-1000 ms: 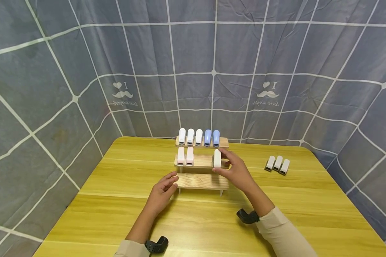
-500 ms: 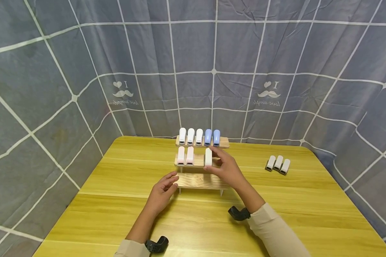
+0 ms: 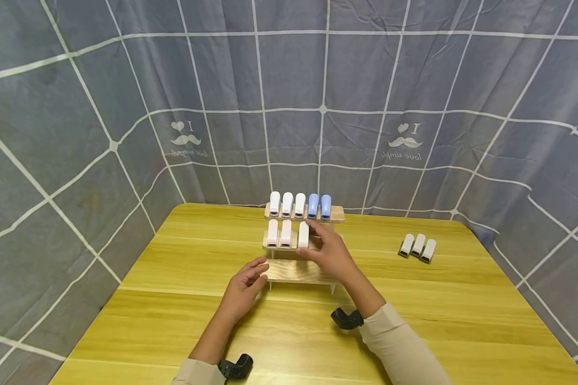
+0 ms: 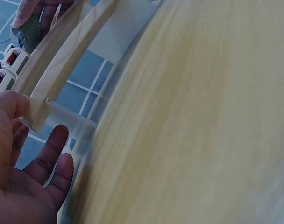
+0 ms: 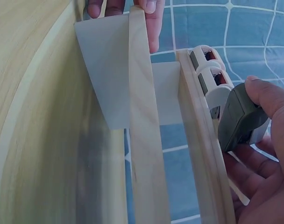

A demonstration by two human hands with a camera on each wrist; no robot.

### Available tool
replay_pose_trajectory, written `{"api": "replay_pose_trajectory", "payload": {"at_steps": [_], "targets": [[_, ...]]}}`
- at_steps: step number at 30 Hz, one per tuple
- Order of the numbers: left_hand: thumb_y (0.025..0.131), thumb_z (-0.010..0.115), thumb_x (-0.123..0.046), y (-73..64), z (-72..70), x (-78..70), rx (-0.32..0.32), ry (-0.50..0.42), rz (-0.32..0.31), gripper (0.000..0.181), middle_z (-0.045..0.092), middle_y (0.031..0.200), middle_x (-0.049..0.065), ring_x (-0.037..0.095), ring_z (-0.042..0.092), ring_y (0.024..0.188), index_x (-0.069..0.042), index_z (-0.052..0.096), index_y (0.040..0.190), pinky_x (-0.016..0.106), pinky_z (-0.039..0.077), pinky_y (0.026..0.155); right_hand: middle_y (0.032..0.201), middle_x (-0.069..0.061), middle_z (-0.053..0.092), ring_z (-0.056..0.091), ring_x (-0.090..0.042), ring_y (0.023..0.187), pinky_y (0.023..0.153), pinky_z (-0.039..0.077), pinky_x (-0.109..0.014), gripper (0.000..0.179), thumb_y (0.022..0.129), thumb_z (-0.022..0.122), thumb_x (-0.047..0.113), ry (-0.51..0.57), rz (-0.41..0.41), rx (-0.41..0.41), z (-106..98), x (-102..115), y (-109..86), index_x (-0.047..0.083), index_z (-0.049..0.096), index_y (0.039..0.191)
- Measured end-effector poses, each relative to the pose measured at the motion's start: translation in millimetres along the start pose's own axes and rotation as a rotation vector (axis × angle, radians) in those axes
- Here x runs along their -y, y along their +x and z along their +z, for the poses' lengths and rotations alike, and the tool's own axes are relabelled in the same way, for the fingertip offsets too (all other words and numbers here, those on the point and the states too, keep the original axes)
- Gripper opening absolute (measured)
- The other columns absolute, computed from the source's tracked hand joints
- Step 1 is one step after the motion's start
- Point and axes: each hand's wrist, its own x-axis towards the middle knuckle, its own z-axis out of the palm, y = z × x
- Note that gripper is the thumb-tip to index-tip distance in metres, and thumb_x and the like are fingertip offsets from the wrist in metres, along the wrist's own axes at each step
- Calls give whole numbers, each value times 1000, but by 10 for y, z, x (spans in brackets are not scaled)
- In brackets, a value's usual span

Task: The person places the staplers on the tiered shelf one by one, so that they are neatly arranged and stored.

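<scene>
A three-tier wooden display rack (image 3: 298,271) stands on the table. My right hand (image 3: 328,255) pinches a small white stapler (image 3: 303,235) with a dark grey base on the middle tier, thumb at its near end and fingers at its far end. Just left of it stand two pale pink staplers (image 3: 286,233), also seen in the right wrist view. My left hand (image 3: 243,287) grips the left end of the bottom tier; in the left wrist view its index finger lies over the board's end (image 4: 38,109) and other fingers are spread below.
On the top tier stand three white staplers (image 3: 287,204) and two blue staplers (image 3: 325,206). Three more white staplers (image 3: 418,245) lie together on the table (image 3: 173,315) to the right. A grey grid-patterned curtain (image 3: 289,96) surrounds the table's back and sides.
My right hand has slid the white stapler leftward along the middle tier, from its right end to close beside the pink ones. My left hand has stayed at the bottom tier.
</scene>
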Motion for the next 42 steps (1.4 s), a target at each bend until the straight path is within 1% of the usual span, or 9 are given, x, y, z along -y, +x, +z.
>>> {"api": "replay_pose_trajectory", "payload": {"at_steps": [3,6,10,13,20,29,37,42], "targets": [[97,63,-7,-16,15,-56,-5,17,-8,31,53,144,6,29,58,120,0,66,127,44,48,96,144,-14,51,49,-30,131,103,43,-46,77,84,81,30,-39,6,-9,24,0,10,10,45,150],[97,62,-3,-51,10,-192,-6,21,-13,30,53,144,10,33,58,119,5,65,126,46,47,95,146,-14,50,47,-30,133,107,40,-47,78,84,82,30,-65,14,-14,45,8,12,9,45,150],[97,61,-2,-98,-32,-390,8,21,-14,30,53,143,13,35,58,118,7,65,125,46,48,95,143,-14,53,51,-30,130,105,42,-46,78,85,81,31,-78,21,-16,79,16,13,9,44,150],[97,61,-3,-116,-55,-453,19,28,-16,30,54,143,13,34,59,118,7,65,125,45,48,95,142,-13,54,52,-29,128,104,43,-47,78,85,80,33,-94,32,-26,105,16,10,10,44,150],[97,61,-3,-116,-60,-439,20,24,-13,30,53,144,14,33,59,118,8,64,125,41,49,94,144,-11,52,51,-27,130,106,41,-46,77,86,79,33,-97,62,-46,138,13,2,11,43,151],[97,61,-2,-117,-54,-443,21,13,-14,30,53,143,15,33,58,120,8,64,125,42,48,95,144,-11,53,51,-30,131,107,38,-49,76,86,79,34,-134,62,-79,152,39,-3,10,46,149],[97,61,-2,-118,-42,-426,11,7,-17,30,53,143,15,33,58,120,8,65,125,41,48,95,144,-10,53,51,-31,130,106,39,-51,73,87,78,33,-162,77,-101,179,49,-4,12,46,150],[97,61,-2,-116,-36,-418,10,7,-17,30,53,143,15,33,58,120,8,65,125,42,48,95,141,-11,56,54,-29,127,105,41,-50,70,89,76,32,-165,81,-107,193,41,-3,11,47,149]]}}
